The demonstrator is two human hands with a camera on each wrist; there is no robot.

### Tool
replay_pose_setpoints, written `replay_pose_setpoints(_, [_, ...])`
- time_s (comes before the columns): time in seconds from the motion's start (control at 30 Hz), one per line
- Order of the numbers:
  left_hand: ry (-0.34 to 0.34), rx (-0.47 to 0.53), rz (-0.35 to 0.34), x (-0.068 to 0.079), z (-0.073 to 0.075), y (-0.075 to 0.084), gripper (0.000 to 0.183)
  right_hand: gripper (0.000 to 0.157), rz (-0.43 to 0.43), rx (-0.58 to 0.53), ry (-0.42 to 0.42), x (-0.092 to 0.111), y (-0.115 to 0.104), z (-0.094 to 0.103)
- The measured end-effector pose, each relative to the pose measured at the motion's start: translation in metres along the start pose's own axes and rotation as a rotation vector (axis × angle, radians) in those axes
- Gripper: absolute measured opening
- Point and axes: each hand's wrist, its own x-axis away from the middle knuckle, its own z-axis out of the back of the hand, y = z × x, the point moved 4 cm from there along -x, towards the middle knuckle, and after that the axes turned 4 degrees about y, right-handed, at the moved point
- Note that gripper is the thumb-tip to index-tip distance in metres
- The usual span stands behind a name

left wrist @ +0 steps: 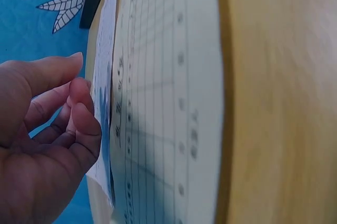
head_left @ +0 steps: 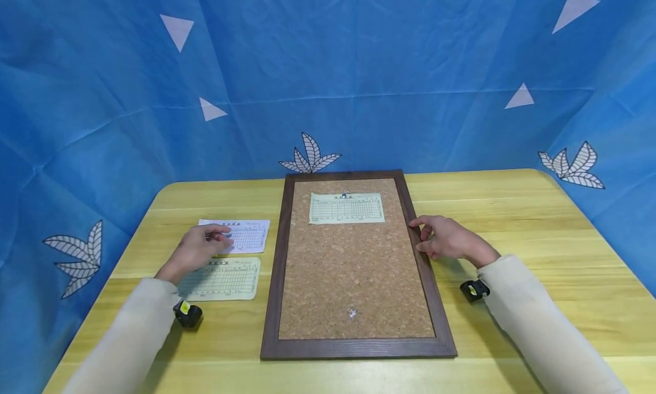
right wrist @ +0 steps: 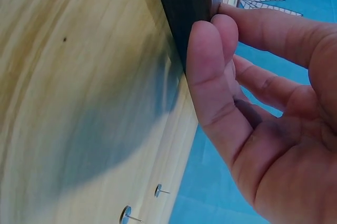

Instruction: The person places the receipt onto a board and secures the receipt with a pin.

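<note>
A cork board [head_left: 353, 269] with a dark wooden frame [head_left: 274, 303] lies on the table. One pale green printed form [head_left: 346, 209] is on its upper part, with a small pin at the form's top edge. My left hand [head_left: 197, 249], fingers loosely bent, hovers over a white printed form [head_left: 253, 234] left of the board and holds nothing. Below that lies another pale green form [head_left: 225, 280], partly hidden by the left hand and wrist. My right hand [head_left: 443, 237] touches the frame's right side with thumb and fingertips, fingers relaxed. In the right wrist view its fingertips [right wrist: 208, 50] rest against the dark edge.
Two thumbtacks [right wrist: 126, 214] lie on the wooden table [head_left: 512, 212], points sideways, below the right hand in the right wrist view. A small silvery spot [head_left: 352, 312] shows low on the cork. A blue curtain [head_left: 359, 69] hangs behind the table.
</note>
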Motion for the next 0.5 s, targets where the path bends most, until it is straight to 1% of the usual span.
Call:
replay_pose_setpoints(0.17, [0.018,-0.019,0.025,0.003,0.005,-0.005,0.039,0.051,-0.010,-0.024,0.003,0.000,0.001,0.000])
replay_pose_setpoints(0.37, [0.034,0.004,0.076,0.004,0.011,-0.011,0.041,0.050,-0.013,-0.072,0.002,0.001,0.003,0.000])
replay_pose_setpoints(0.5, [0.056,-0.005,0.085,0.004,0.015,-0.016,0.041,0.050,-0.004,-0.075,0.004,0.002,0.004,0.000])
